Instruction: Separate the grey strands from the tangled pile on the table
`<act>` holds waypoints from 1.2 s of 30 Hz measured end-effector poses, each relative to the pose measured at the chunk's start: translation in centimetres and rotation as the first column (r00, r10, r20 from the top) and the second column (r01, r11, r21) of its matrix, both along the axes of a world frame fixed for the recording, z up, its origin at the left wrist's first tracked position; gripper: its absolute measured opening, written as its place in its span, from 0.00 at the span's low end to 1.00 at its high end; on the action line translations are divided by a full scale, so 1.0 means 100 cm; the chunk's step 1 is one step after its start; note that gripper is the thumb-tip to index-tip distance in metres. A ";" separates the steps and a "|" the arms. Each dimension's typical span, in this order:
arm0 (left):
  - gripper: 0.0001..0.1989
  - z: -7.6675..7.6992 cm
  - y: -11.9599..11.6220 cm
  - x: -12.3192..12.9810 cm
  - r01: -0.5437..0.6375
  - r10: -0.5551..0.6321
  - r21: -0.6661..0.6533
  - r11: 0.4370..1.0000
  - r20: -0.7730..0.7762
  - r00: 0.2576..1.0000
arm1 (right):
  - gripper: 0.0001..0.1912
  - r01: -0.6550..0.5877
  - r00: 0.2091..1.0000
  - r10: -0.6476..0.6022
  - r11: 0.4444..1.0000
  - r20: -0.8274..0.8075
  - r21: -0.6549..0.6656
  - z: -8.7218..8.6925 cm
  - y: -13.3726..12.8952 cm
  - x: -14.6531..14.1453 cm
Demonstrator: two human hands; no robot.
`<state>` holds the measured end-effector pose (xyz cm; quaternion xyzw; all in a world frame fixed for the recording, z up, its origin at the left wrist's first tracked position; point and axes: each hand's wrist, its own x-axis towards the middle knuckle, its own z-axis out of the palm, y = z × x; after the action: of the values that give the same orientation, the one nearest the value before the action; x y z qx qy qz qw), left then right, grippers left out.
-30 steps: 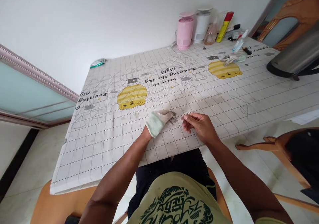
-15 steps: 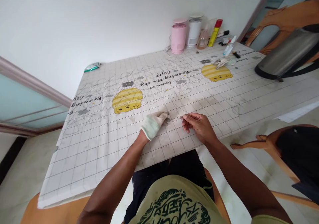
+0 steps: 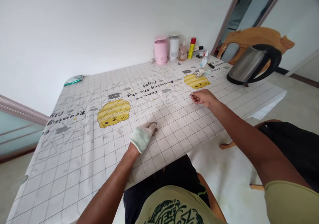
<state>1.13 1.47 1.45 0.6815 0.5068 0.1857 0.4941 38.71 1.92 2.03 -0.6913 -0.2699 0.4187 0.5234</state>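
My left hand (image 3: 144, 135) wears a pale knitted work glove and rests low over the near part of the table. Its fingers are bent and pressed together; whatever they may hold is hidden. My bare right hand (image 3: 203, 98) is stretched forward over the tablecloth (image 3: 171, 131), thumb and forefinger pinched. Something dark and very small may be at those fingertips, too small to name. Just beyond it, a second crumpled glove (image 3: 202, 71) lies on a printed yellow balloon bear.
Along the wall stand a pink device (image 3: 160, 52), a white device (image 3: 173, 47), a spray bottle (image 3: 182, 53) and a yellow-red can (image 3: 191, 48). A small clear bottle (image 3: 204, 58) and a steel kettle (image 3: 246, 66) are at right. A green-edged packet (image 3: 73, 80) lies far left. Wooden chairs (image 3: 259, 34) flank the table.
My right hand has moved forward and away from my left, towards the loose glove. My left hand keeps its curled shape near the front edge. The view has turned to the right.
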 end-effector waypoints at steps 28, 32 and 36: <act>0.19 -0.008 -0.004 0.006 0.115 -0.064 0.177 0.977 -0.267 0.962 | 0.32 -0.523 -0.068 0.251 0.815 0.966 -0.249 -0.027 -0.007 0.058; 0.19 -0.005 -0.002 0.005 0.128 -0.077 0.190 0.973 -0.253 0.965 | 0.31 -0.541 -0.087 0.339 0.774 0.937 -0.330 -0.046 0.014 0.039; 0.19 -0.008 -0.002 0.003 0.177 -0.110 0.229 0.957 -0.276 0.955 | 0.33 -0.506 -0.053 0.349 0.798 0.936 -0.326 -0.058 0.012 0.035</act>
<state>1.39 1.31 0.60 0.7922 0.4885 0.1205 0.3453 42.16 3.08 -3.79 -0.6326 -0.7687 -0.0188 0.0929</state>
